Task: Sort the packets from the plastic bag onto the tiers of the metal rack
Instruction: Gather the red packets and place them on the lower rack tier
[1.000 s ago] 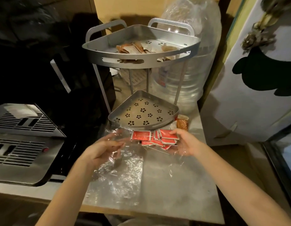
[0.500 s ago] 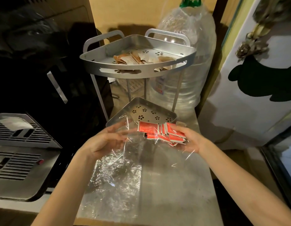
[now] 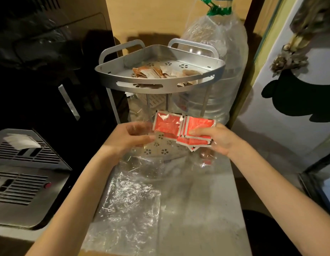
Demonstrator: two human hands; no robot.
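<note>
While my right hand (image 3: 218,140) grips the red packets (image 3: 180,127) above the rack's (image 3: 160,85) lower tier, my left hand (image 3: 135,136) pinches the bag (image 3: 140,159) beside them.

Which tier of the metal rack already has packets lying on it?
The upper tier: brown and white packets lie on it. The lower tier shows only its flower-shaped holes.

I see both hands raised in front of the lower tier (image 3: 161,151), its opening partly blocked by red packets (image 3: 180,127), upper tier (image 3: 160,85) open from above, brown packets (image 3: 160,72) covering its middle, water bottle (image 3: 221,71) close behind
</note>
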